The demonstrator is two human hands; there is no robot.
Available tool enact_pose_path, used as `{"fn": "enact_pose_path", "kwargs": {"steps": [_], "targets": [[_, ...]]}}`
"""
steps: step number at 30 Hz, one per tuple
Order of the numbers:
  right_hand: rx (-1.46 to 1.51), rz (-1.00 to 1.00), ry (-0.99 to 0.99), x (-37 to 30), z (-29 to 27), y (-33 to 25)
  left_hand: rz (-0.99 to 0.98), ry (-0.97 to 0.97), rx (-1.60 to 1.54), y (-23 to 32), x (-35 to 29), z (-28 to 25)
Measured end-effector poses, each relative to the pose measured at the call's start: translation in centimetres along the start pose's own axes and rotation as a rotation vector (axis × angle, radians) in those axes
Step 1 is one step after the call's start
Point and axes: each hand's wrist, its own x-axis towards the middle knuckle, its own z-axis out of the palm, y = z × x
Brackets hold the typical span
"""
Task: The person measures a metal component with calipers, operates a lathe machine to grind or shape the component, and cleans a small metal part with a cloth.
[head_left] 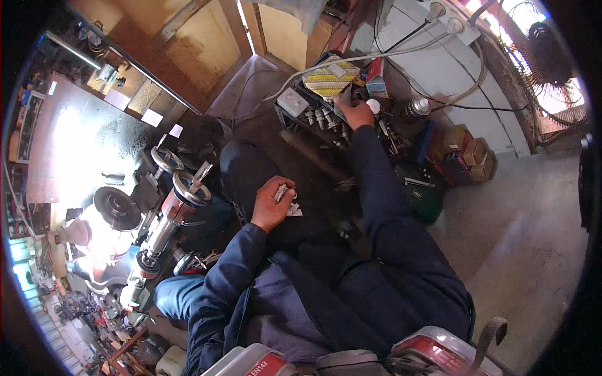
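Note:
My left hand rests by my knee with its fingers curled round a small whitish piece; its kind is unclear. A pale, paper-like scrap shows just beside that hand. My right hand reaches far forward to a low tray of parts, its fingers closed at a greyish thing that I cannot make out. Several metal fittings lie just left of this hand. Beyond it is a yellow-and-white striped pack, and a round white cap sits close on its right.
Left stands a machine with metal handwheels under a bright lamp. A spray can, small cardboard boxes and a green case are on the right. Cables cross behind the tray from a white power strip.

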Motion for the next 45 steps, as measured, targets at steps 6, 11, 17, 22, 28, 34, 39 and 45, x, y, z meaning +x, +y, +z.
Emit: {"fn": "enact_pose_path", "kwargs": {"steps": [6, 11, 17, 22, 28, 34, 39, 45], "targets": [[0.313, -0.109, -0.032, 4.5, 1.7, 6.2, -0.139, 0.019, -0.099, -0.1, 0.0, 0.2], [1.089, -0.056, -0.132, -3.0, -4.5, 2.1, -0.253, 0.051, -0.419, -1.4, 0.4, -0.6], [1.136, -0.105, -0.735, -8.9, -6.5, 1.8, -0.264, 0.054, -0.613, 4.1, 3.4, 0.5], [0.771, -0.03, -1.183, -14.0, -1.6, -0.8, -0.089, -0.067, -0.313, 1.7, 2.2, -0.2], [0.68, -0.295, -0.625, -14.4, 2.1, -0.1, -0.276, 0.288, -0.033, -0.3, 1.0, -1.0], [0.972, -0.524, -1.146, -19.6, -4.3, -4.5, -0.207, 0.562, 0.508, 3.9, 1.6, -0.6], [0.738, -0.571, -1.106, -20.9, -2.8, -4.7, -0.106, 0.277, 0.443, 3.5, 1.3, -2.0], [0.425, -0.738, -0.721, -20.7, -2.2, -4.1, -0.25, 0.12, 0.361, 3.5, 0.5, -3.4]]}}
